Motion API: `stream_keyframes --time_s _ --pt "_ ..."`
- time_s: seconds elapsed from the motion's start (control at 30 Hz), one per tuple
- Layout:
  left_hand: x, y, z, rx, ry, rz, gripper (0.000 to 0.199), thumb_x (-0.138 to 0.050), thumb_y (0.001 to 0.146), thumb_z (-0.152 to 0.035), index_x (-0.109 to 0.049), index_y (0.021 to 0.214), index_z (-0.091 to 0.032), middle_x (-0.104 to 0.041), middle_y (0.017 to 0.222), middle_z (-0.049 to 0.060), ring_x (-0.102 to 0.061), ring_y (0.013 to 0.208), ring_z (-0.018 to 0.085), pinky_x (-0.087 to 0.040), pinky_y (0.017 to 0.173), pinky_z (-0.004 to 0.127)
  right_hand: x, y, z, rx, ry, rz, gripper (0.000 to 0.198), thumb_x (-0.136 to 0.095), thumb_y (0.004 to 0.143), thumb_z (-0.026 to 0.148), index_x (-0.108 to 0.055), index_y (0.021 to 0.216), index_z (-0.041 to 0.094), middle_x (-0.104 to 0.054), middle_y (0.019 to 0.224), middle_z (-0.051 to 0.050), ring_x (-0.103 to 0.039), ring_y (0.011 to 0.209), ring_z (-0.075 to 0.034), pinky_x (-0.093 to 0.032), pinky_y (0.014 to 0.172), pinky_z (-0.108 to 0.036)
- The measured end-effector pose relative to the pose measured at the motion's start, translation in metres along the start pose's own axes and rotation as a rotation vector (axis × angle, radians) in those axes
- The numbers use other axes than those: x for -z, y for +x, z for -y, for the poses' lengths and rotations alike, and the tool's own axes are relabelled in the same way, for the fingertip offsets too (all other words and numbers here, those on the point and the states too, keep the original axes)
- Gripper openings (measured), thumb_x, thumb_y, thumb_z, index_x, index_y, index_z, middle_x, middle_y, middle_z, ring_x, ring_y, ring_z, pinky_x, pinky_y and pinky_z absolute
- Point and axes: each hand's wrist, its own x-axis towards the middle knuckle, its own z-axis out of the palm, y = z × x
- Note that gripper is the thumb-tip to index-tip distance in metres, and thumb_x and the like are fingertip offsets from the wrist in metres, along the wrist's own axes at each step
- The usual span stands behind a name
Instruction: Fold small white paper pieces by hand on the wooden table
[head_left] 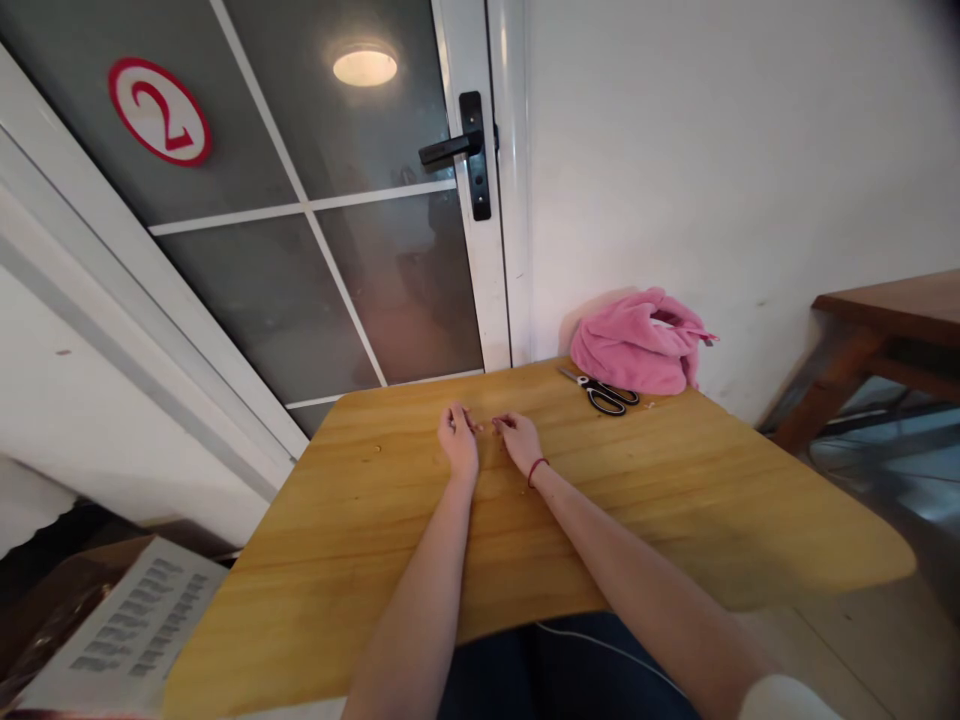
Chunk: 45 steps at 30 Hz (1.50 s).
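Note:
Over the far middle of the wooden table, my left hand is closed, its fingers curled together. Just to its right, my right hand pinches with thumb and forefinger, a red band around its wrist. A narrow gap separates the two hands. Whatever the fingers hold is too small to make out. Black-handled scissors lie to the right of my right hand, blades pointing to the upper left. To the left of my left hand rests a tiny ring-like bit.
A pink plush bag sits at the table's back right corner against the white wall. Behind the table stands a glass-paned door with a black handle. A cardboard box is at the lower left, and another wooden table stands at right.

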Motion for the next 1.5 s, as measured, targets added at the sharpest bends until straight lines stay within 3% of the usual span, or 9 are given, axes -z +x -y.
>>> stream_keyframes --time_s 0.27,0.5,0.8,1.13,1.3,1.4,1.5 --pt "0.009 0.014 0.008 0.29 -0.375 -0.065 0.021 -0.04 0.079 -0.032 -0.041 0.066 -0.016 -0.033 0.042 -0.007 -0.032 0.032 0.004 -0.016 0.031 0.015 -0.005 -0.004 -0.006 0.171 -0.139 -0.001 0.022 -0.042 0.073 0.033 -0.058 0.074 0.019 -0.057 0.063 0.0 -0.051 0.057 -0.011 -0.04 0.055 -0.022" --pt "0.019 0.023 0.011 0.567 -0.774 -0.018 0.026 -0.028 0.086 -0.024 -0.037 0.063 -0.016 -0.019 0.038 -0.009 -0.018 0.027 0.003 -0.01 0.03 0.015 -0.006 -0.007 -0.005 0.231 -0.256 0.034 0.015 -0.048 0.069 0.028 -0.061 0.071 0.019 -0.06 0.067 0.0 -0.052 0.061 -0.01 -0.04 0.058 -0.022" --pt "0.023 0.022 0.009 0.583 -0.943 0.07 0.031 -0.024 0.087 -0.026 -0.038 0.062 -0.016 -0.017 0.037 -0.008 -0.016 0.028 0.004 -0.009 0.029 0.016 -0.008 -0.011 -0.006 0.283 -0.289 0.028 0.015 -0.045 0.072 0.029 -0.058 0.073 0.02 -0.057 0.068 0.001 -0.051 0.062 -0.01 -0.038 0.057 -0.022" --pt "0.022 0.02 0.007 0.585 -0.937 0.117 0.032 -0.023 0.087 -0.026 -0.037 0.06 -0.016 -0.015 0.04 -0.008 -0.013 0.03 0.004 -0.008 0.028 0.016 -0.006 -0.027 0.014 0.452 -0.389 0.025 0.028 -0.03 0.083 0.034 -0.053 0.075 0.019 -0.054 0.072 -0.002 -0.047 0.064 -0.011 -0.033 0.056 -0.021" --pt "0.023 0.019 0.006 0.542 -0.927 0.188 0.035 -0.026 0.085 -0.025 -0.025 0.052 -0.017 -0.02 0.044 -0.005 -0.023 0.035 0.005 -0.02 0.033 0.016 -0.005 -0.028 0.018 0.437 -0.382 0.01 0.024 -0.032 0.082 0.031 -0.052 0.081 0.019 -0.055 0.077 -0.002 -0.047 0.065 -0.011 -0.035 0.059 -0.022" --pt "0.023 0.02 0.007 0.526 -0.92 0.179 0.034 -0.028 0.085 -0.023 -0.026 0.052 -0.017 -0.023 0.046 -0.004 -0.026 0.038 0.005 -0.024 0.035 0.016 -0.005 -0.029 0.019 0.44 -0.378 0.041 0.022 -0.034 0.081 0.029 -0.052 0.084 0.019 -0.055 0.078 -0.002 -0.048 0.066 -0.011 -0.036 0.061 -0.022" --pt "0.021 0.021 0.008 0.52 -0.895 0.116 0.032 -0.026 0.086 -0.022 -0.032 0.055 -0.017 -0.023 0.046 -0.005 -0.021 0.035 0.005 -0.02 0.033 0.015 -0.005 -0.03 0.021 0.479 -0.38 0.079 0.019 -0.038 0.079 0.028 -0.053 0.085 0.02 -0.054 0.078 -0.001 -0.048 0.067 -0.011 -0.037 0.062 -0.021"
